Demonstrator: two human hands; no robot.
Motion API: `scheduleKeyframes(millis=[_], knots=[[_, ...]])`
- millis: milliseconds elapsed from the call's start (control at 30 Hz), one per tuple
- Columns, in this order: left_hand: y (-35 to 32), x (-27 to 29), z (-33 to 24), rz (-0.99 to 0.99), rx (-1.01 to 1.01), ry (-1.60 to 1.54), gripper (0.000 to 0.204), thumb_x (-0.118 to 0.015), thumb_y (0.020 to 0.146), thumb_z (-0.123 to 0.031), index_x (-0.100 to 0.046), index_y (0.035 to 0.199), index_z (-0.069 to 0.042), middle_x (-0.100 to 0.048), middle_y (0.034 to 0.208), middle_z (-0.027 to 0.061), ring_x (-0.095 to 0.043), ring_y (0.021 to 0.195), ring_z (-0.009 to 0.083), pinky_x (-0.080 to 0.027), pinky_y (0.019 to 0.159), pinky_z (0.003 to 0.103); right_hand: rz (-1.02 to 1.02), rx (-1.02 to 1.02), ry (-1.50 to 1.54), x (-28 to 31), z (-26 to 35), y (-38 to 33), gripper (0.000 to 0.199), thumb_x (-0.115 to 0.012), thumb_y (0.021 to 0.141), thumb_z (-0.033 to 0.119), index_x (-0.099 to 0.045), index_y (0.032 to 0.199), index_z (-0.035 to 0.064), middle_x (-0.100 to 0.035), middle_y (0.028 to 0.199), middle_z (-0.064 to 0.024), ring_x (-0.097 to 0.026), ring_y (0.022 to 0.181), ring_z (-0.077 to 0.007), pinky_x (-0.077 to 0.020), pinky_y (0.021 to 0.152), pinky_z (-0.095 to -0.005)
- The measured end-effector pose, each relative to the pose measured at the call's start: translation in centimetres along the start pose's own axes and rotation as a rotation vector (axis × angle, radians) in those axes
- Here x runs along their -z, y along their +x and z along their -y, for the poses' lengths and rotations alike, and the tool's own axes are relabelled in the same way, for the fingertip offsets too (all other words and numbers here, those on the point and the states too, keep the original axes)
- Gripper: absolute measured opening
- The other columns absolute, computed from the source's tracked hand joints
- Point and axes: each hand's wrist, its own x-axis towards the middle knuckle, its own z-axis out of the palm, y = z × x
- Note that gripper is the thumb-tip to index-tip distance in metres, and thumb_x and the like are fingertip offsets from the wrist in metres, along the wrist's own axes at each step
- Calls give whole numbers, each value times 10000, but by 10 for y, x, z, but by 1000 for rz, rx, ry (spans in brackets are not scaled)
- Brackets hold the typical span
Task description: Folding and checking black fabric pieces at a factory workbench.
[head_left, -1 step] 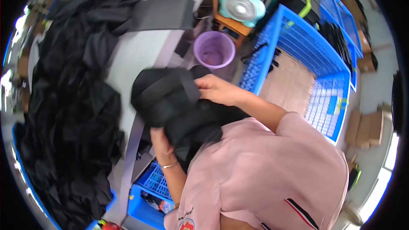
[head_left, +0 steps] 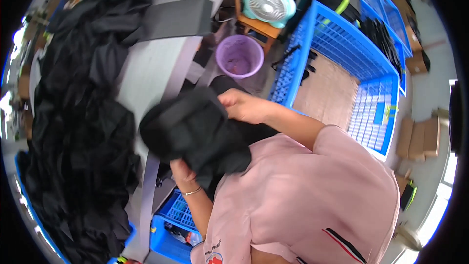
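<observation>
A piece of black fabric point(head_left: 193, 129), folded and bunched, hangs between my two hands in front of my body; its exact kind cannot be made out and its far end is blurred. My right hand point(head_left: 243, 106) pinches its upper right edge, thumb on top. Below it, my left hand point(head_left: 184, 172), a bangle at the wrist, grips the lower left edge, with most fingers hidden under the fabric. To the left, a large heap of black cloth point(head_left: 83, 122) covers much of the pale worktable point(head_left: 149, 66).
A purple basket point(head_left: 240, 56) stands beyond my hands, near a teal fan point(head_left: 269, 5) on a wooden stool point(head_left: 261, 27). At right is a large blue crate point(head_left: 337, 22) with a cardboard-coloured bottom. Another blue crate point(head_left: 165, 242) sits low beside the table. Brown cartons point(head_left: 419, 138) line the far right.
The black fabric has swung a little left and down, its far end tilting lower. Both hands keep their hold. The whole view has shifted slightly.
</observation>
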Motion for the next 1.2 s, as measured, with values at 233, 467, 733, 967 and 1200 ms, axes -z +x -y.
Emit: scheduleKeyframes(millis=[233, 467, 733, 967, 1200], knots=[[9, -60, 24, 105, 108, -6, 547, -520, 1035, -334, -444, 1451, 13, -478, 1477, 174, -493, 1336, 292, -357, 1157, 426, -432, -10, 137, 30, -36, -31, 227, -649, 887, 6, -695, 1110, 1, -715, 1032, -35, -654, 939, -136, -527, 875, -288], [4, -86, 39, 106, -40, 612, 500, -514, 1046, -315, -486, 1420, 16, -553, 1402, 173, -585, 1243, 266, -490, 992, 371, -1132, 125, 153, 147, 11, -183, 297, -724, 868, 140, -625, 1118, 12, -689, 1013, -101, -671, 942, -215, -564, 861, -359], [7, -50, 42, -60, 30, 551, 393, -604, 1005, -239, -580, 1321, -5, -656, 1255, 125, -660, 1088, 195, -550, 870, 316, -1375, 149, -149, 277, -18, -382, 484, -736, 907, 235, -580, 1288, -20, -679, 1163, -82, -645, 1039, -194, -508, 908, -331], [22, -29, 42, -93, 28, 543, 365, -608, 1000, -268, -620, 1287, -42, -671, 1230, 98, -666, 1070, 184, -544, 875, 321, -1554, -280, -1237, 296, -54, -291, 405, -650, 876, 258, -677, 1199, 15, -712, 1082, -223, -683, 1046, -359, -522, 913, -417], [30, 2, 38, -129, 42, 373, 334, -586, 1012, -230, -609, 1284, -37, -665, 1206, 79, -671, 1037, 185, -565, 851, 321, -673, 423, -1057, 98, 14, 46, 124, -644, 917, 41, -698, 1012, -18, -710, 943, -141, -712, 839, -213, -544, 742, -301]])
